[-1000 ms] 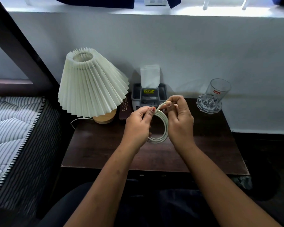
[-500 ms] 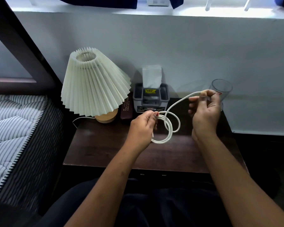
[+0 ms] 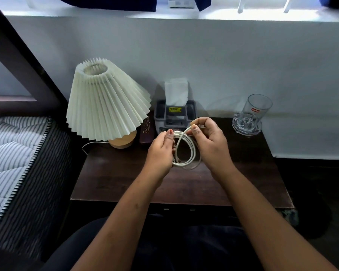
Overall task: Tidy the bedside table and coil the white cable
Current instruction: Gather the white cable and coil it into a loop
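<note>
The white cable [image 3: 192,153] hangs in several round loops between my hands, above the middle of the dark wooden bedside table [image 3: 115,177]. My left hand [image 3: 160,151] pinches the top left of the coil between thumb and fingers. My right hand [image 3: 209,141] grips the cable's free end at the top right of the coil, close to the left hand. The lower part of the coil hangs free just above the tabletop.
A pleated cream lamp [image 3: 106,102] stands at the back left with its cord [image 3: 90,145] trailing off. A dark glasses case [image 3: 146,132] and a grey tissue box [image 3: 175,114] sit behind my hands. A clear glass [image 3: 252,114] stands at the back right. A striped mattress [image 3: 14,157] lies left.
My right hand had drawn the cable's end out to the right near the glass. It has come back to the left hand and laid another loop on the coil.
</note>
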Action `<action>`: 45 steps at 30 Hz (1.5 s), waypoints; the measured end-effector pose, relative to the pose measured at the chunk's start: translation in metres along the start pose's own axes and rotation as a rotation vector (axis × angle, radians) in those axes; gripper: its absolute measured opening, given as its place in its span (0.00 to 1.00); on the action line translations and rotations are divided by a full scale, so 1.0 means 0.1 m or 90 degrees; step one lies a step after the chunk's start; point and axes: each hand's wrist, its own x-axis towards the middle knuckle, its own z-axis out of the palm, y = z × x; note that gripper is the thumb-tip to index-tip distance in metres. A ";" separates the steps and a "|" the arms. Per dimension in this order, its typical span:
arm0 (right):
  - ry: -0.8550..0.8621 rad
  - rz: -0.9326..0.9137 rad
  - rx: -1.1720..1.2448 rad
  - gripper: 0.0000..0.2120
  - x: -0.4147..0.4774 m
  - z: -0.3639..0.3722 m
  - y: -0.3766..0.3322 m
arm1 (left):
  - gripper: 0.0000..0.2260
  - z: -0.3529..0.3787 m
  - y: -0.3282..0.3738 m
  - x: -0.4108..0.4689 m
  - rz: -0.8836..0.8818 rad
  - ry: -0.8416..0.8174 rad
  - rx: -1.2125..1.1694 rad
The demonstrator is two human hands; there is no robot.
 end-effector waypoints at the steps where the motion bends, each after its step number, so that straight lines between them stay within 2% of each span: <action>1: 0.009 0.004 -0.001 0.03 0.00 0.01 0.00 | 0.17 0.00 0.00 0.00 0.003 0.003 0.011; 6: 0.053 -0.002 -0.035 0.03 0.00 0.06 0.06 | 0.27 0.01 0.00 -0.02 0.008 -0.058 0.067; 9: 0.075 -0.016 -0.026 0.05 0.01 0.05 0.06 | 0.24 0.00 -0.04 0.01 0.030 -0.076 0.100; 13: 0.042 0.051 0.134 0.08 0.02 0.06 0.03 | 0.15 0.01 -0.07 0.03 0.031 -0.097 0.112; 18: -0.031 0.214 0.190 0.06 -0.07 0.17 0.03 | 0.09 0.01 0.00 0.03 0.013 -0.019 -0.023; 21: -0.050 0.284 0.251 0.10 -0.10 0.21 0.01 | 0.12 0.01 0.01 0.04 -0.017 0.012 -0.096; 25: -0.063 0.324 0.226 0.11 -0.10 0.21 0.02 | 0.14 0.03 0.02 0.04 -0.057 0.033 -0.138; 27: -0.052 0.323 0.197 0.10 -0.08 0.17 0.02 | 0.14 0.03 0.04 0.03 -0.062 0.009 -0.129; 31: 0.033 0.229 0.096 0.07 0.02 0.06 0.07 | 0.15 0.04 0.00 0.02 -0.020 -0.080 0.029; 33: 0.069 0.171 0.065 0.07 0.05 0.03 0.09 | 0.15 0.07 0.01 0.00 -0.035 -0.108 -0.002; 36: 0.086 0.167 0.047 0.07 0.07 0.02 0.14 | 0.15 0.07 0.05 0.00 -0.056 -0.101 -0.053; 39: -0.004 0.253 0.021 0.06 0.05 0.00 0.14 | 0.17 0.02 0.04 0.03 -0.054 -0.045 -0.066; 45: -0.195 0.330 0.103 0.21 -0.03 0.02 0.00 | 0.16 -0.08 -0.04 0.08 -0.016 0.073 0.048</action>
